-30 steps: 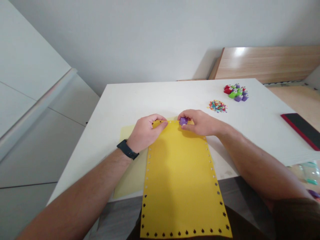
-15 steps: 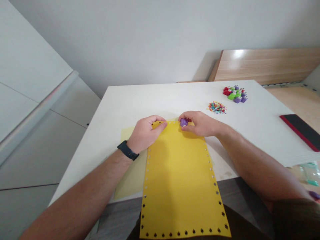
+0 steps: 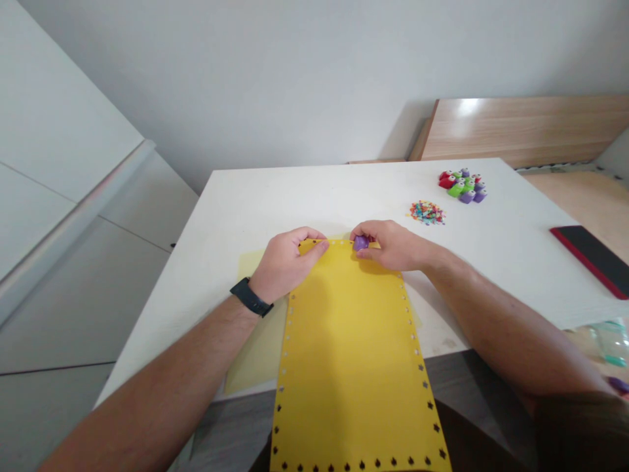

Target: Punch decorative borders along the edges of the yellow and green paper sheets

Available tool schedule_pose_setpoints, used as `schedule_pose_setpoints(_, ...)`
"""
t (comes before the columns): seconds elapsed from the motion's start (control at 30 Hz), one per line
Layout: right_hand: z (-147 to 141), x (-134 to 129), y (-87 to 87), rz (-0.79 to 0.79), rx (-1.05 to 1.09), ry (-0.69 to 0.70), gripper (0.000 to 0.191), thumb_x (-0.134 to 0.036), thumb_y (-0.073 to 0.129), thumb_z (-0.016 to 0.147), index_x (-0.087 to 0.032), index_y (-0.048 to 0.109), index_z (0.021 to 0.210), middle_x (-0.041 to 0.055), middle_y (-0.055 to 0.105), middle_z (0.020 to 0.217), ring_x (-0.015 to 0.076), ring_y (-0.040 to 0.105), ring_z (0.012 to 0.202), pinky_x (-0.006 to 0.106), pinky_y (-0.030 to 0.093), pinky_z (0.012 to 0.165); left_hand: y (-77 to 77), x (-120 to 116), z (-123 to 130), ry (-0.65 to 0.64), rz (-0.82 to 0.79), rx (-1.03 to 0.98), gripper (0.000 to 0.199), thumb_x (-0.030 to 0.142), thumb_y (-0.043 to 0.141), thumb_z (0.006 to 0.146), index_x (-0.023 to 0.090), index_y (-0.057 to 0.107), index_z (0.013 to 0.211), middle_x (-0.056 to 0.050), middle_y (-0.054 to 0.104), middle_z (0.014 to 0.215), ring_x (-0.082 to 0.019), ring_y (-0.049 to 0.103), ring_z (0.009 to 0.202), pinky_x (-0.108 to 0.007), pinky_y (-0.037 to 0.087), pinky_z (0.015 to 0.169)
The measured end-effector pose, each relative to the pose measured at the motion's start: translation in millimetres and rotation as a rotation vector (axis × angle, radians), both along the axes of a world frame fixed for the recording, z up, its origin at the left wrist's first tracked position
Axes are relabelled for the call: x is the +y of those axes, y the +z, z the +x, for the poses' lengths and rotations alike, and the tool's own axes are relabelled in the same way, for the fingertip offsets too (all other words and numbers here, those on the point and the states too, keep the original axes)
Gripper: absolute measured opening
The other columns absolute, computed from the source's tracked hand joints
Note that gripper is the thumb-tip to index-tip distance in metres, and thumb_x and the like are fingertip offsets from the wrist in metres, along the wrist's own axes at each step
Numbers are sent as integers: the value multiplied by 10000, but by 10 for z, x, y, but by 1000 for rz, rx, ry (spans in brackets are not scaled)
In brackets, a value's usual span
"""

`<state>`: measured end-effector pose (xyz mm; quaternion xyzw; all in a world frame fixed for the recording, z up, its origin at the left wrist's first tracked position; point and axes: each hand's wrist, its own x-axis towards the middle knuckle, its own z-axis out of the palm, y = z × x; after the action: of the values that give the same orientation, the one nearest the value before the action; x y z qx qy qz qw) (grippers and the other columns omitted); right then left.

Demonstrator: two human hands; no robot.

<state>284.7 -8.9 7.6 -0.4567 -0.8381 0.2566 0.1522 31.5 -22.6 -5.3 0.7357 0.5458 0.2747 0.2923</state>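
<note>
A long yellow paper sheet with small leaf-like holes punched along its borders hangs past the table's front edge toward me. My left hand pinches its far edge near the left corner, thumb on top. At the far edge on the right, my right hand grips a small purple craft punch between thumb and fingers. The punch sits on the sheet's edge; its underside is hidden.
Paler yellow paper lies under the sheet on the white table. Colourful paper bits are heaped at the right, with several red, green and purple punches behind. A black-and-red flat object rests at the right edge.
The near end of the yellow sheet has shifted slightly left and down. Both hands keep their hold in nearly the same places.
</note>
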Motion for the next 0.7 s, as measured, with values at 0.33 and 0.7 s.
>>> schedule_pose_setpoints(0.33,-12,5,5,8,-3,-6,186,-250,675,848,-172,693,1016,42,709,944,157,613,824,263,432,749,-6,-1,2,6,-7,17,403,553,590,897,213,756,1039,-11,717,748,-121,493,492,-262,310,469)
schedule_pose_setpoints(0.7,-14,-27,78,-33,-20,-5,233,-264,671,844,-168,693,1055,65,718,988,168,617,849,278,440,772,0,-2,1,9,7,10,398,552,588,896,215,757,1024,-5,696,707,-115,468,480,-258,298,462)
